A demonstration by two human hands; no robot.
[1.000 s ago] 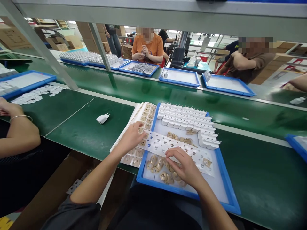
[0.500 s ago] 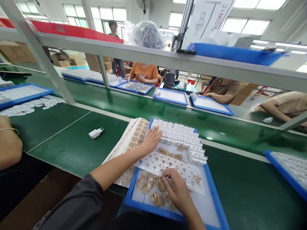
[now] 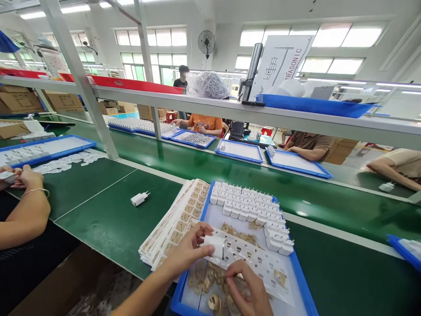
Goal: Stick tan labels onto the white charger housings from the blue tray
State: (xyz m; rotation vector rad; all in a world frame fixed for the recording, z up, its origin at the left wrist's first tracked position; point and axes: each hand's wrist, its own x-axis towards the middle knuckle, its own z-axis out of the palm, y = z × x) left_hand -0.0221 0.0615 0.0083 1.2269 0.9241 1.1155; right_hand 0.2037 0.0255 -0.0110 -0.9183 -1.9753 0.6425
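My left hand [image 3: 189,252] is closed around a white plug charger [image 3: 214,246], held above a white sheet with punched slots [image 3: 255,259]. Close by on the right, my right hand [image 3: 248,285] is pinched; whatever sits between its fingertips is too small to make out. Beneath both hands, a blue-rimmed tray [image 3: 304,285] carries the sheet and crumpled tan peeled pieces [image 3: 213,302]. Rows of white chargers [image 3: 246,202] stand with pins up at the tray's far end. Left of the tray lies a stack of sheets with tan stickers [image 3: 179,224].
A single charger [image 3: 140,199] lies on the green table [image 3: 108,219] to the left. Another person's hands [image 3: 29,180] work at the far left. A metal shelf [image 3: 197,98] crosses ahead, above a green belt [image 3: 184,162]. Co-workers sit beyond several blue-rimmed trays [image 3: 240,151].
My left hand has come back from the charger rows toward me, now with a charger in it. My right hand stays pinched by the sheet. The camera view has tilted up.
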